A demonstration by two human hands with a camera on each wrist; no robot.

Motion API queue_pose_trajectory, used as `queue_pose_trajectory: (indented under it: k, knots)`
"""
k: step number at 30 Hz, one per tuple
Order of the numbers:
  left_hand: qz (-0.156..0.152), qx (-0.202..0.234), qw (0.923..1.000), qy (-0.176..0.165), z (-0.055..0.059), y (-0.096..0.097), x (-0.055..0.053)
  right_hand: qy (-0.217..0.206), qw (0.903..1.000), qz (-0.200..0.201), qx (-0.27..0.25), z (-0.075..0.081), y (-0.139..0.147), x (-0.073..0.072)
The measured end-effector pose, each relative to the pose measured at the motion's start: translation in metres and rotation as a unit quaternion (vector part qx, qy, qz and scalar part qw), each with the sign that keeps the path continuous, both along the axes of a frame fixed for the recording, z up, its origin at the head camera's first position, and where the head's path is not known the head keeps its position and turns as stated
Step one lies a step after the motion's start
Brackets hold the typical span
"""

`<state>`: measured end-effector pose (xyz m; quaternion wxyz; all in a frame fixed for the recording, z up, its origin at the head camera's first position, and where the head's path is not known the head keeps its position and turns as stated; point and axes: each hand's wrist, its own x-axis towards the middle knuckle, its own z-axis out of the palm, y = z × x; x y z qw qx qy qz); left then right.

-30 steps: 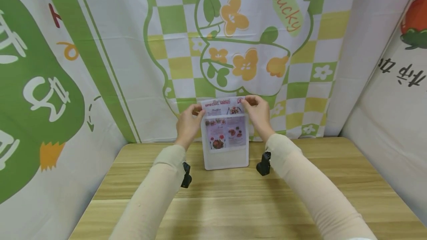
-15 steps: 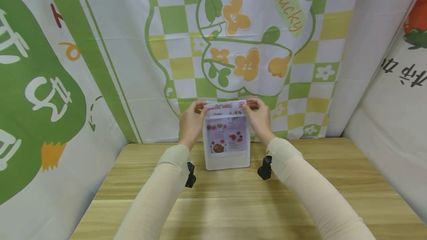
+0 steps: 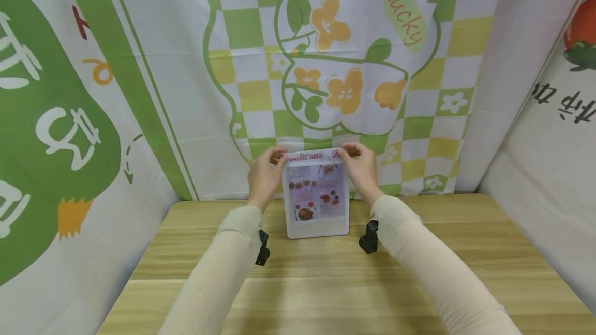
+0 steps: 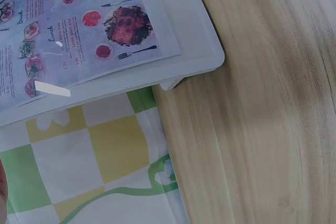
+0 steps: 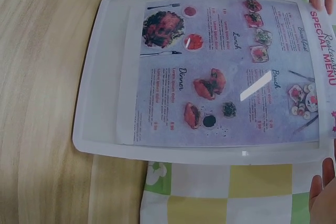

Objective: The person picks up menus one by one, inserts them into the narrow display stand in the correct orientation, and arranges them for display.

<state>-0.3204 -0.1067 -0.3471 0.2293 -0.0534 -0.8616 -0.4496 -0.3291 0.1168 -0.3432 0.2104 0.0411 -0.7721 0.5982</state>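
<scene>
A white display stand (image 3: 318,230) with a clear front stands upright on the table. Inside it sits a printed menu sheet (image 3: 308,190), its "SPECIAL MENU" heading showing above the stand's front panel. My left hand (image 3: 266,173) pinches the sheet's upper left corner, thumb in front. At the upper right corner, my right hand (image 3: 362,170) pinches the sheet the same way. The right wrist view shows a bare strip of stand (image 5: 102,98) below the lower edge of the menu (image 5: 205,72). In the left wrist view a small foot (image 4: 172,82) shows behind the stand.
The stand rests on a wood-grain table (image 3: 312,283) near its back edge. Behind it hangs a green, white and yellow checked cloth (image 3: 253,94). More printed cloth hangs at the left (image 3: 70,133) and right (image 3: 549,133). A black wrist camera (image 3: 370,237) hangs under each forearm.
The menu sheet has slid down inside the stand, both hands lowering with its top corners. Less of the sheet shows above the front panel, and the bare strip below is narrower.
</scene>
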Motion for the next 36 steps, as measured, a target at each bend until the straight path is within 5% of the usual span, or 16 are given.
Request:
queue_pose_trajectory:
  k: [17,36]
  knots:
    - [-0.004,-0.049,0.9987,-0.014,-0.012,-0.002,0.002,-0.004,0.9984,-0.029,0.049,-0.018,0.008,0.0]
    - [0.003,-0.054,0.9984,-0.015,-0.022,-0.002,0.005,0.003,0.999,-0.015,0.043,-0.028,0.013,0.004]
